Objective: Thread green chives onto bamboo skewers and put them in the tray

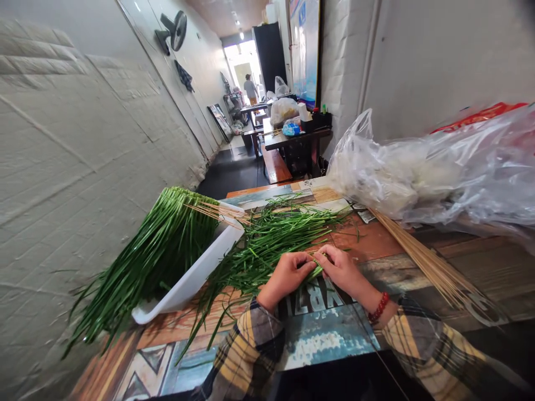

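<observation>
My left hand (288, 276) and my right hand (343, 273) meet over the table, fingertips pinched on a small bunch of garlic chives (316, 271) whose pale stem ends show between them. Whether a skewer is also in the fingers, I cannot make out. Beyond my hands lies a loose heap of chives (276, 236), long green blades spreading to the left. A white tray (196, 273) at the left carries a thick stack of chives (167, 234) with their ends lined up. Thin bamboo skewers (219, 211) stick out from that stack over the tray's rim.
More bamboo skewers (422, 259) lie in a bundle at the right. Behind them, clear plastic bags (418, 172) cover the table's right side. The patterned table (330, 340) runs toward a white wall (75, 150). Farther off are another table (288, 139) and a person (250, 89).
</observation>
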